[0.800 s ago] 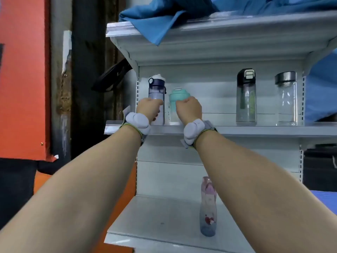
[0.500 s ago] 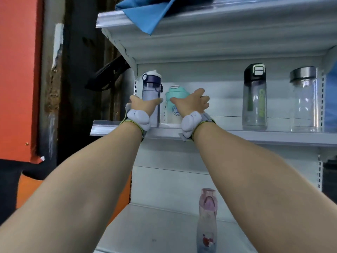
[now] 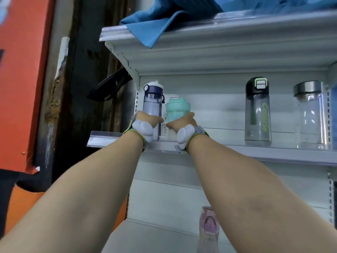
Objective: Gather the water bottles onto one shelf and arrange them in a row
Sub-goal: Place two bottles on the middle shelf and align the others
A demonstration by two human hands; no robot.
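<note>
Teal bottle [image 3: 176, 110] between right-hand fingers [image 3: 189, 115]

Your forearms are bare, with no sleeves reaching into view. On each wrist you wear a strap edged in yellow-green, carrying a rounded, lumpy pale grey module on its back. The one behind your left hand [image 3: 147, 119] sits wide across the wrist; the one behind your right hand [image 3: 183, 123] shows a grey fabric tab sticking out at its side.
</note>
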